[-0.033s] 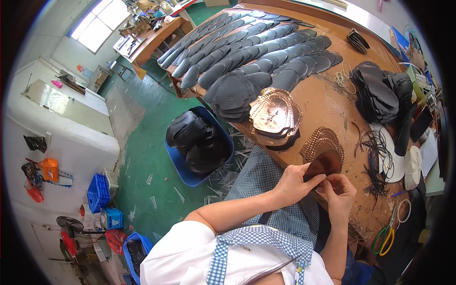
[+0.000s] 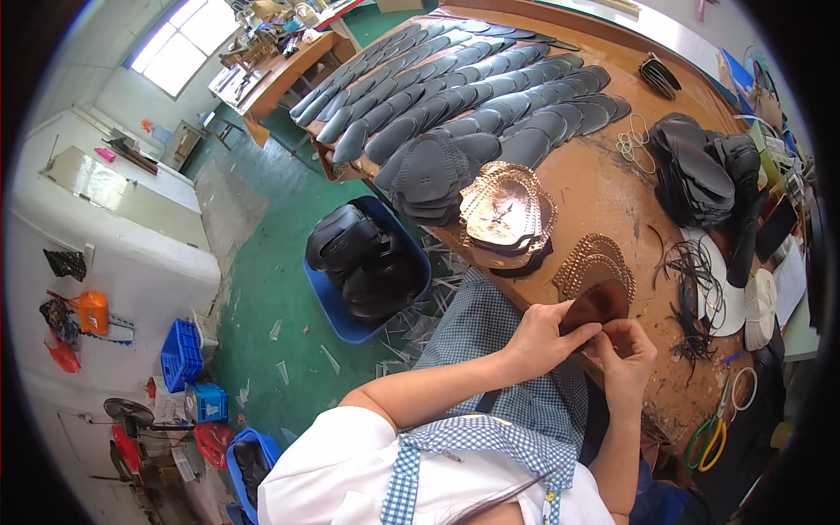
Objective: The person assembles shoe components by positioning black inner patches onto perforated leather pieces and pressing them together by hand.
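Observation:
My left hand (image 2: 544, 337) and my right hand (image 2: 626, 353) meet at the near edge of the brown worktable (image 2: 612, 188). Together they pinch a small brown leather shoe piece (image 2: 599, 304) between their fingertips. Just beyond it lies a fan of bronze cut-out pieces (image 2: 595, 258). A bigger stack of shiny bronze perforated pieces (image 2: 507, 210) sits further left on the table. My forearms come in from the lower edge, over a blue checked apron.
Rows of dark sole-shaped pieces (image 2: 464, 87) cover the far table, with a black pile (image 2: 429, 175) at its near end. Black cords (image 2: 691, 271), white discs (image 2: 733, 302), black soles (image 2: 700, 171) and green-handled scissors (image 2: 710, 435) lie right. A blue bin (image 2: 337, 306) stands on the green floor.

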Demonstrator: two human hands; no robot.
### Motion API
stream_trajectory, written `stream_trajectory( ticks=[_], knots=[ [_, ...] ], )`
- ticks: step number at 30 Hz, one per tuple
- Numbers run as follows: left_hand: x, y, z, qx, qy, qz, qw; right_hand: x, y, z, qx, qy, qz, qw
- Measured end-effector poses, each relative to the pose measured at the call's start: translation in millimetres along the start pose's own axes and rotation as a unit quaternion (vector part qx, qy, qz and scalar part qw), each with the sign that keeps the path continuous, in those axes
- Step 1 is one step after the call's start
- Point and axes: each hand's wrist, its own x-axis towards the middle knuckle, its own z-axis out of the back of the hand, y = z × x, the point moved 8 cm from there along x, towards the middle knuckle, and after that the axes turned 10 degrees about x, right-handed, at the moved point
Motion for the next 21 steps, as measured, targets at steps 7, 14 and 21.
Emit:
stream_trajectory(
  ticks=[7, 14, 21],
  knots=[
    [2, 21, -7, -0.111, 0.022, 0.054, 0.992, -3, -4, 0, 0.025, 0.010, 0.014, 1.000],
    [-2, 26, -21, -0.254, 0.034, 0.114, 0.960, -14, -9, 7, 0.037, 0.018, 0.011, 0.999],
    [0, 24, 4, -0.169, 0.006, 0.116, 0.979, -5, 1, -9, -0.011, 0.040, 0.079, 0.996]
  ],
)
